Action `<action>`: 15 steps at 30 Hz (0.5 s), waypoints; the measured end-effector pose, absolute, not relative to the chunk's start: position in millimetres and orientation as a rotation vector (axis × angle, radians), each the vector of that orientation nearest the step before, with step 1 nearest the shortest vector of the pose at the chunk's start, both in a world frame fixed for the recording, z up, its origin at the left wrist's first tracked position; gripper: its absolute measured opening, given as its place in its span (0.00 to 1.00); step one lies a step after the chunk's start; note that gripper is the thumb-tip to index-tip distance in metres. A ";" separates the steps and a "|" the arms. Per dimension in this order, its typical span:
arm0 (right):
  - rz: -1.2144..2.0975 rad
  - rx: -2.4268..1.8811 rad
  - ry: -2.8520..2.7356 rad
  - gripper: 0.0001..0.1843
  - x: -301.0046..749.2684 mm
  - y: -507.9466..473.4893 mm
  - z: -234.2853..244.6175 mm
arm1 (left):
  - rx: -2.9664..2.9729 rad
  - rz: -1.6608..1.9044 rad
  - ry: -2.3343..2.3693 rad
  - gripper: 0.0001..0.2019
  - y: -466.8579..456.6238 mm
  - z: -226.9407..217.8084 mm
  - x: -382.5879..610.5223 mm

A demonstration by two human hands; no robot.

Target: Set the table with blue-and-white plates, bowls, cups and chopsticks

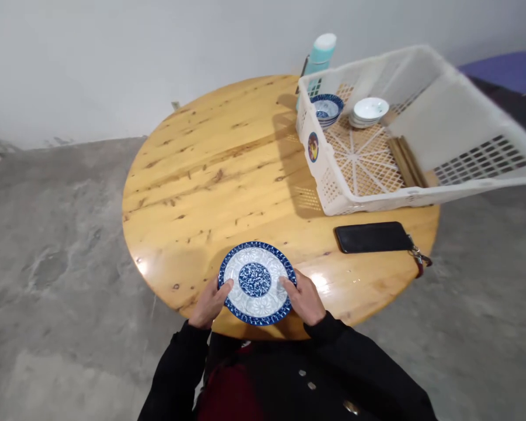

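A blue and white patterned plate (258, 305) is held level near the front edge of the round wooden table (201, 175). My left hand (211, 301) grips its left rim, thumb on top and fingers hidden underneath. On the opposite rim, my right hand (305, 297) is closed the same way, its thumb lying over the plate's face. Whether more plates are stacked below this one, I cannot tell.
A white plastic basket (333, 193) stands at the right of the table. Inside are blue-rimmed bowls (327, 107), white bowls (370, 109) and brown sticks or slats (405, 162). A turquoise bottle (321, 57) stands behind it. A black phone (373, 237) with a strap lies in front.
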State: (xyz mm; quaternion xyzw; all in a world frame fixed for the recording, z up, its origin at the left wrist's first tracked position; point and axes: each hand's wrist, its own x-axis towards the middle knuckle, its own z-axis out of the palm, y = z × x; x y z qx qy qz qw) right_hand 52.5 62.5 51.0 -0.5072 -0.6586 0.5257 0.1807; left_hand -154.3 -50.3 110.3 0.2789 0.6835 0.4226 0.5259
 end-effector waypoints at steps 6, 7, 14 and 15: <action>1.379 -1.552 -1.709 0.20 34.9 59.4 47.3 | 0.765 0.933 1.605 0.26 -19.2 92.8 -188.7; 1.357 -1.571 -1.681 0.20 29.6 58.9 46.7 | 0.786 0.928 1.587 0.26 -14.9 88.7 -196.1; 1.204 -1.707 -1.539 0.20 -35.5 55.1 42.1 | 0.934 0.868 1.525 0.27 13.4 67.0 -270.5; 1.187 -1.720 -1.517 0.20 -48.3 55.1 41.2 | 0.958 0.863 1.523 0.27 17.7 65.6 -283.6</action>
